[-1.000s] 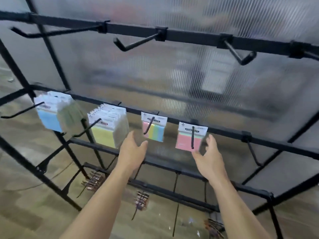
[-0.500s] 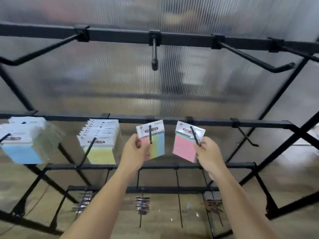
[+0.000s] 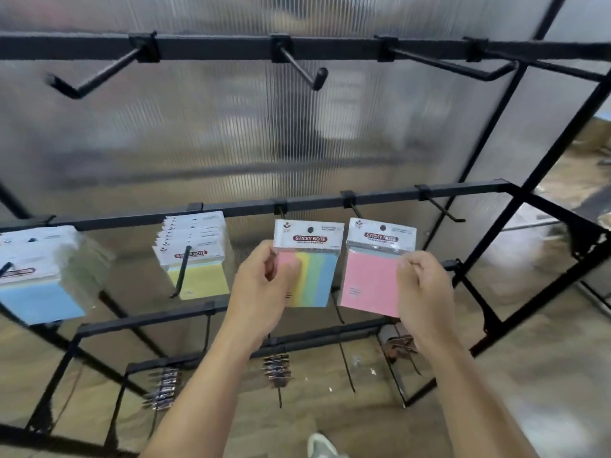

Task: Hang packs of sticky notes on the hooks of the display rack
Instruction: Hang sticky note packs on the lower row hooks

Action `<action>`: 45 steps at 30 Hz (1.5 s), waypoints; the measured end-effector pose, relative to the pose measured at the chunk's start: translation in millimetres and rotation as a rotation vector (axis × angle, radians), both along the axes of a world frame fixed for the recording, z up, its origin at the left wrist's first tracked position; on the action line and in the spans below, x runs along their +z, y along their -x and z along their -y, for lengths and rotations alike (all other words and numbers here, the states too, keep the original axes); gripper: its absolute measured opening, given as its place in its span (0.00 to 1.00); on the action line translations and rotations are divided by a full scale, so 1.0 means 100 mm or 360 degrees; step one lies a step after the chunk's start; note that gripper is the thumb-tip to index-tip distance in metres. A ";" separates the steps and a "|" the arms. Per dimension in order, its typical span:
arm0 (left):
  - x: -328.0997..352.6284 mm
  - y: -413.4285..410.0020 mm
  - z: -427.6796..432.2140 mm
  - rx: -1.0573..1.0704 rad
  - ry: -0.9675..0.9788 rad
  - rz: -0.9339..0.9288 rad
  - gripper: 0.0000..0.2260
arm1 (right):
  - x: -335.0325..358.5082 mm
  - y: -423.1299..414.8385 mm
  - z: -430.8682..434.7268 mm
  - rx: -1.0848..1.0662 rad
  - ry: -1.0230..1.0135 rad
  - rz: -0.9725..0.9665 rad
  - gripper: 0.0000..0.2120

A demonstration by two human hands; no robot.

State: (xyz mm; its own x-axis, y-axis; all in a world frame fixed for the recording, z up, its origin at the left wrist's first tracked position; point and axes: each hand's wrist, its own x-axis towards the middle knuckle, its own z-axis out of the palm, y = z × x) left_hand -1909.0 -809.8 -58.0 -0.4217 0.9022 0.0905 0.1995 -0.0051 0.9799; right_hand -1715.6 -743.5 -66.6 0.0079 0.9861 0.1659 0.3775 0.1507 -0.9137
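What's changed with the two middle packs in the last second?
Both grips went from open reaching to holding: the left grip pinches the striped pack, the right grip the pink pack. The hook rods no longer show in front of either pack. The blue stack and yellow stack stayed hanging.

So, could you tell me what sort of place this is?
Likely a shop or stockroom display: a black display rack with hooks, stacks of sticky-note packs hanging on it, and a ribbed translucent panel behind.
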 end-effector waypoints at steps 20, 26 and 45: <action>-0.17 -1.43 -0.37 -0.0570 0.0217 0.0209 0.10 | -0.04 -1.64 0.61 -0.0559 0.0333 -0.0740 0.16; -0.25 -2.40 -0.86 -0.0750 0.0312 0.0106 0.08 | -0.09 -2.54 0.31 -0.0657 0.0308 -0.0754 0.15; -0.44 -6.08 -2.91 -0.1025 0.0364 0.0286 0.08 | -0.23 -5.96 -1.32 -0.1029 0.0184 -0.0740 0.16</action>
